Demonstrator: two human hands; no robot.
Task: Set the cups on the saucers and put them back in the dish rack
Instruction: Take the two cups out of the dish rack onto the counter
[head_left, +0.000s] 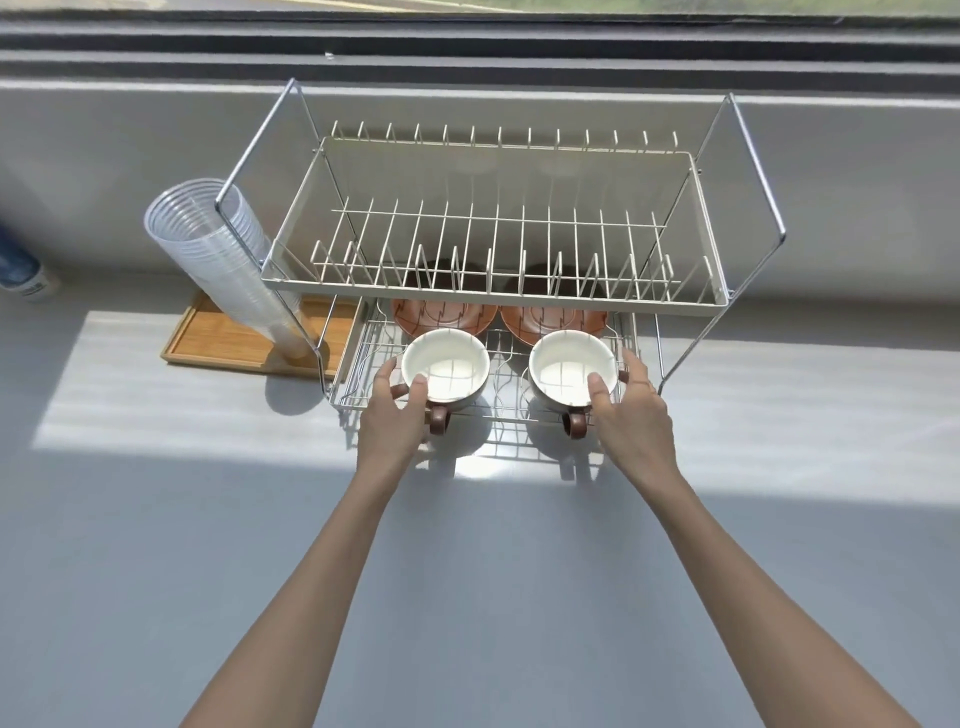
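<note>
1. My left hand (392, 410) fingers (418, 387) wrap the left cup (445, 364); my right hand (631, 410) grips the right cup (571, 366). Both cups sit on the rack's (493, 291) low wire shelf, in front of the saucers (441, 314).
2. I hold rims only, so a cup could slip and crack.
3. The top shelf hangs close above; lifting too high could bump it.
4. The saucers are half hidden, so I might set a cup off-center, I think.
5. I count two cups, two saucers, one rack, and one stack of clear cups (218, 249) on a tray (223, 345) on the tabletop (467, 597).
</note>
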